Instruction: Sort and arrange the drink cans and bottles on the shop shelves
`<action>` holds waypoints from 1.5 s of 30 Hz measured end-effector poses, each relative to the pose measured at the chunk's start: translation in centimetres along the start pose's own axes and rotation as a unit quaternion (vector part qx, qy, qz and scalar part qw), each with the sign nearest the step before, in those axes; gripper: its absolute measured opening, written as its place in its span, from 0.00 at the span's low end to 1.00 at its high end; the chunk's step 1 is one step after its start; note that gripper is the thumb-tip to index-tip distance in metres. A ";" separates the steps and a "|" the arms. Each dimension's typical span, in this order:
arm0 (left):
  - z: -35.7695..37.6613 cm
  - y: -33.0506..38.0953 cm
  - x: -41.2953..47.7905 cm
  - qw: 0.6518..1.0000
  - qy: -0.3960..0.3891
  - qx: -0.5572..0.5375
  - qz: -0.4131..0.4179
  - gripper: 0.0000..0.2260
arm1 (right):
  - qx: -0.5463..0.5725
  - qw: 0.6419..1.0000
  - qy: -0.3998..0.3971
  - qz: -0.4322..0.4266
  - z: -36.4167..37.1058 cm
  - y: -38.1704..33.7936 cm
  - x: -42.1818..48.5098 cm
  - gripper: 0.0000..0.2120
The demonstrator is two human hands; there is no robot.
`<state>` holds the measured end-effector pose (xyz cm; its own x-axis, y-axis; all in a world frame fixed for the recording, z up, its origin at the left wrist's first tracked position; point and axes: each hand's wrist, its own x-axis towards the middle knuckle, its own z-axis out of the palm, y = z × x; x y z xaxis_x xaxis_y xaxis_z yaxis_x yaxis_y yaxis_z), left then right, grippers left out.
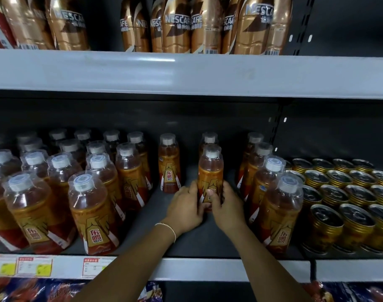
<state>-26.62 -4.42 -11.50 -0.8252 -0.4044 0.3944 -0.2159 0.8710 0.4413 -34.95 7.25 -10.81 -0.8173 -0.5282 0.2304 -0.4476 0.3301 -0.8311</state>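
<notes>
while both arms reach over the front edge of the lower shelf (208,253), the left hand (184,209) and right hand (226,207) close around the bottom half of one amber bottle (210,171), the left hand's fingers wrapped on its left side and the right hand's thumb lying across the front of its label. the bottle stands upright on the dark shelf floor in an open lane, with another bottle of the same kind right behind it. a thin white bracelet (167,228) circles the left wrist.

the held bottle's label is orange-gold with a red lower band; the hands cover most of its writing. to the left of the held bottle a lone bottle (169,164) shows the characters "东鹏" on its label, and the same characters read on the front bottles of the crowded rows (90,212) further left and on the row (277,205) just right of the held bottle. all have white caps under clear covers.

right of that row stand gold cans (347,203) packed close, silver tops up. above the held bottle, on the upper shelf (186,73), bronze bottles (177,25) read "nescafe". below it, on the shelf's front strip, hang price tags (34,267) too blurred to read.
</notes>
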 end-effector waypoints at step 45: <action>-8.9 -2.4 -4.3 0.990 -0.049 0.107 -0.079 0.32 | -0.087 0.992 -0.040 -0.088 5.9 -13.6 5.4 0.39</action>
<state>-17.86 -7.21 -7.04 -0.8170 -0.5204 0.2485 -0.4436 0.8424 0.3058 -31.16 -4.71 -1.19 -0.6925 -0.6476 0.3179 -0.6423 0.3528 -0.6804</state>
